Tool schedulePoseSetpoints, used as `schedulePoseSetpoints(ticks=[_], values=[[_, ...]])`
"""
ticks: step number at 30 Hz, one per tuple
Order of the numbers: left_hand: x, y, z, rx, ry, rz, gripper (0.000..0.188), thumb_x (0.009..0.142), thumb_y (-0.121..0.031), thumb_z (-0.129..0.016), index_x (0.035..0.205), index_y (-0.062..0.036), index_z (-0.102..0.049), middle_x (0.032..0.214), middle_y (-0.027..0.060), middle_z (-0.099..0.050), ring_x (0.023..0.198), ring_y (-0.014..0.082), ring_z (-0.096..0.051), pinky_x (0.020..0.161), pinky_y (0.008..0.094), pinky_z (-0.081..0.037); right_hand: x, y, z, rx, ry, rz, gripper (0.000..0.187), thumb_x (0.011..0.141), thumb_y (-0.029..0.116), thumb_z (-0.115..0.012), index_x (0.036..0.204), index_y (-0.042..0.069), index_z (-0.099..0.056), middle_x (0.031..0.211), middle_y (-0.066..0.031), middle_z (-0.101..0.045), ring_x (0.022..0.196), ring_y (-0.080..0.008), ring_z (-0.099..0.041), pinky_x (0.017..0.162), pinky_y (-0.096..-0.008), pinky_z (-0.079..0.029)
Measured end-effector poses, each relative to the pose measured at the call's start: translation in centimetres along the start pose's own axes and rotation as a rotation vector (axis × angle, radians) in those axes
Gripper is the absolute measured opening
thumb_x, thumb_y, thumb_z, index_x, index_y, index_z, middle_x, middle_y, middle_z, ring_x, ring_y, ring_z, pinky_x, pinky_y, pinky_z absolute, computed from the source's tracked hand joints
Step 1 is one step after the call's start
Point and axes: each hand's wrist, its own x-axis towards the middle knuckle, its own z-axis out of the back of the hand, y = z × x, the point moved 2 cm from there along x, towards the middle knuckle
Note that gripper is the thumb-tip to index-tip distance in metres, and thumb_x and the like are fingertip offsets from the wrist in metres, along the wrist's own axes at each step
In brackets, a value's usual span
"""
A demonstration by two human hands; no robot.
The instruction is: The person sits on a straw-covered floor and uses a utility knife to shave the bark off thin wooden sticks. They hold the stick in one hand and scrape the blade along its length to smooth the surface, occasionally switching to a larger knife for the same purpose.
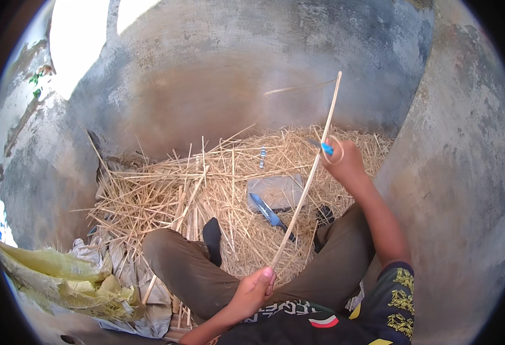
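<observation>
A long pale bamboo strip slants up and away from my lap. My left hand is closed around its lower end, thumb on top. Higher along the strip, my right hand grips a small knife with a bright blue handle, its dark blade against the strip. A thin curled shaving loops by the right fingers, and a fine sliver sticks out sideways near the strip's far tip.
Between my crossed legs and the wall, a larger blue knife lies partly on a grey block. Shavings cover the floor, with loose strips piled left. A torn yellow sack lies at left. Concrete walls stand close around.
</observation>
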Motion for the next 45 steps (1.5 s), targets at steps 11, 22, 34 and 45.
schedulePoseSetpoints(ticks=[11, 22, 34, 45], values=[[-0.2, -1.0, -1.7, -0.057, 0.067, 0.089, 0.041, 0.111, -0.043, -0.036, 0.087, -0.0104, -0.043, 0.066, -0.0043, -0.032, 0.052, 0.0055, -0.025, 0.047, 0.0238, -0.023, -0.2, -0.8, 3.4, -0.131, 0.036, -0.091, 0.027, 0.091, 0.026, -0.064, 0.091, 0.002, -0.074, 0.073, -0.0173, -0.07, 0.068, -0.0348, -0.071, 0.063, -0.0452, -0.057], [-1.7, -1.0, 2.2, 0.276, -0.067, 0.061, 0.036, 0.109, -0.04, -0.044, 0.099, -0.0075, -0.057, 0.066, -0.0047, -0.047, 0.054, 0.005, -0.039, 0.051, 0.0214, -0.032, 10.4, -15.0, 4.7, -0.2, 0.046, -0.472, 0.03, 0.087, 0.026, -0.065, 0.087, -0.004, -0.07, 0.079, -0.0177, -0.072, 0.07, -0.0332, -0.07, 0.065, -0.0452, -0.055], [2.5, -13.6, 15.8, 1.534, -0.539, -0.014, 0.031, 0.105, -0.031, -0.048, 0.101, -0.0032, -0.063, 0.078, 0.0221, -0.066, 0.077, 0.043, -0.065, 0.07, 0.0493, -0.05, -6.0, -7.7, -24.8, 0.037, 1.16, -0.373, 0.023, 0.083, 0.012, -0.062, 0.096, -0.004, -0.074, 0.088, -0.0193, -0.073, 0.07, -0.0273, -0.069, 0.062, -0.042, -0.055], [4.5, -19.9, 13.3, 2.166, -0.459, 0.003, 0.024, 0.095, -0.036, -0.062, 0.094, -0.0161, -0.075, 0.069, 0.0125, -0.067, 0.069, 0.0327, -0.068, 0.063, 0.0452, -0.052, -18.0, -3.6, -31.0, 0.056, 0.965, -0.409, 0.036, 0.087, 0.029, -0.068, 0.113, 0.004, -0.072, 0.114, -0.0199, -0.072, 0.108, -0.0328, -0.07, 0.092, -0.0468, -0.056]])
